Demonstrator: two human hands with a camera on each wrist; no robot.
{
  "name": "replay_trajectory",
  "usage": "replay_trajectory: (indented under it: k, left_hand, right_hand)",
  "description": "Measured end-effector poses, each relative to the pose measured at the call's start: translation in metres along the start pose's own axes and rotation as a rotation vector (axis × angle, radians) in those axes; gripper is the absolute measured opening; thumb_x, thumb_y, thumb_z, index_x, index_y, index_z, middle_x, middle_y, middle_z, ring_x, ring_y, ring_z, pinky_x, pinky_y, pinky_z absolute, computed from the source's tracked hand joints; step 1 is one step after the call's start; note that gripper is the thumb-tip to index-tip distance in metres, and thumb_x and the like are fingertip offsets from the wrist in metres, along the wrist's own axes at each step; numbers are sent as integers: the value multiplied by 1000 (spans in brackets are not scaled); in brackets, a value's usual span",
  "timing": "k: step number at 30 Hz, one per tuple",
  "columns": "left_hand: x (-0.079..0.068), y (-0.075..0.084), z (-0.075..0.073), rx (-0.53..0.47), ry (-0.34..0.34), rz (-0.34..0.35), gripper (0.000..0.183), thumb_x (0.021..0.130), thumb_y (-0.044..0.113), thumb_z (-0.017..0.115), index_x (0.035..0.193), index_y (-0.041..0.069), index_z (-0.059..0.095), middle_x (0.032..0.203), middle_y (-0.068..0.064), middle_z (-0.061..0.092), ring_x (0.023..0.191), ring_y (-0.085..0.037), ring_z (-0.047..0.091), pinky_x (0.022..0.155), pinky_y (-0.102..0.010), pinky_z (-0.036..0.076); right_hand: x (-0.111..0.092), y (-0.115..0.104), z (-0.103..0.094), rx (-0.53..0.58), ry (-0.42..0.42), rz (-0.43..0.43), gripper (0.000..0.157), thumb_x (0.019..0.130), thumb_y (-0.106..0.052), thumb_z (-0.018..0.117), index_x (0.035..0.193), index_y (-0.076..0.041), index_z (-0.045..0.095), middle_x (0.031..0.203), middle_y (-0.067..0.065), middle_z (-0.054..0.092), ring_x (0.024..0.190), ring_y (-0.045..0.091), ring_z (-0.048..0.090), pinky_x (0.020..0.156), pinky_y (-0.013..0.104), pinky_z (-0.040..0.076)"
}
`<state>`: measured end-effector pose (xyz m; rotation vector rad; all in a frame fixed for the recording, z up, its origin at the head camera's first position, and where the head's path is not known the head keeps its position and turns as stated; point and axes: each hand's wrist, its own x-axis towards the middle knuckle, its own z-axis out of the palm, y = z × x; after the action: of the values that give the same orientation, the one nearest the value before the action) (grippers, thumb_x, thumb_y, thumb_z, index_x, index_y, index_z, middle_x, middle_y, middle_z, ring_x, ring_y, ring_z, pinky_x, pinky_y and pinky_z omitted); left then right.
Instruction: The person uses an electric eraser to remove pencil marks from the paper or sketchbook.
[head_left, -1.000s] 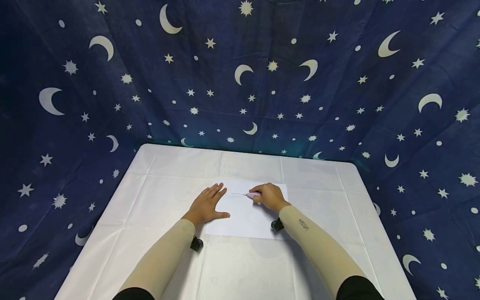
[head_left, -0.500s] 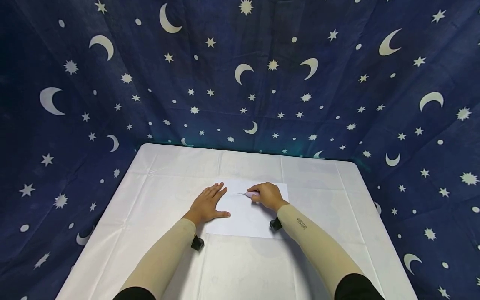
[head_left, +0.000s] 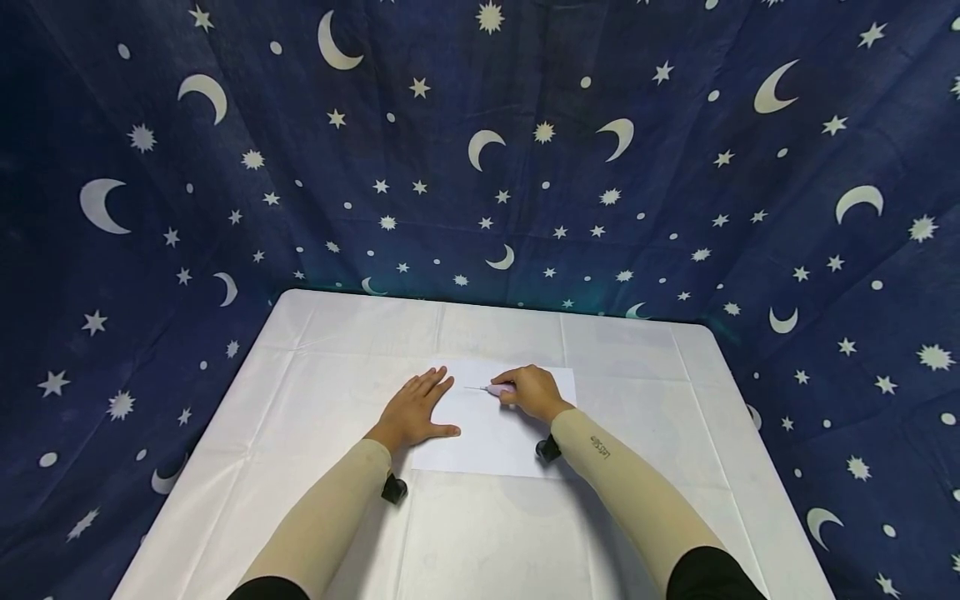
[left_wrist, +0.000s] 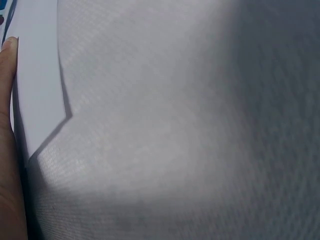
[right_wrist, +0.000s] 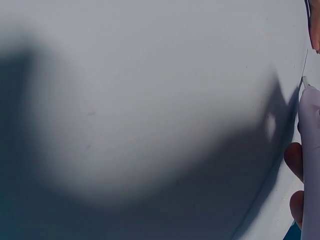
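On a white sheet of paper my left hand lies flat at the left side, fingers straight and thumb spread. In the left wrist view the thumb lies along the left edge by the paper. My right hand holds a lavender pen-style eraser, its tip pointing left. A thin dark line runs left from that tip. The right wrist view shows the eraser's lavender body with fingertips against it, and a short pale tip at the end of the line.
A white cloth covers the table. A dark blue curtain with moons and stars hangs along its back and sides. Small black cameras are worn at both wrists.
My right hand has shifted slightly left with the eraser, and less of the thin line shows ahead of the tip. The left hand has stayed in place.
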<state>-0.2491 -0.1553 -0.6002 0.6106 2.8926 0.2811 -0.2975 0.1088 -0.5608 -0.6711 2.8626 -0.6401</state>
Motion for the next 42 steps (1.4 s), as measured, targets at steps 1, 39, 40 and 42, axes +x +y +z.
replay_trajectory:
  k: [1, 39, 40, 42]
  left_hand:
    - [0, 0, 0, -5, 5, 3, 103, 81, 79, 52, 158, 19, 22, 166, 0, 11, 153, -21, 11, 124, -43, 12]
    - [1, -1, 0, 17, -4, 1, 104, 80, 82, 50, 159, 20, 21, 166, 0, 10, 153, -21, 10, 124, -42, 11]
    - [1, -1, 0, 16, -2, 4, 104, 80, 82, 50, 159, 20, 21, 166, 0, 10, 153, -21, 10, 124, -42, 11]
    - [1, -1, 1, 15, 1, 7, 104, 80, 82, 49, 159, 20, 21, 166, 0, 11, 153, -21, 10, 124, -42, 11]
  right_hand:
    - [0, 0, 0, -4, -1, 2, 29, 83, -24, 79, 111, -22, 77, 112, 0, 74, 104, 20, 68, 92, 39, 53]
    - [-4, 5, -2, -34, -3, 39, 28, 83, -25, 78, 111, -23, 78, 112, -1, 74, 103, 21, 67, 93, 39, 52]
    - [-4, 5, -2, -37, -4, 40, 28, 83, -24, 78, 111, -23, 78, 111, -1, 74, 103, 21, 67, 93, 39, 52]
    - [-6, 5, -4, -39, -4, 42, 28, 83, -25, 78, 111, -23, 78, 112, 0, 74, 103, 21, 67, 93, 39, 52]
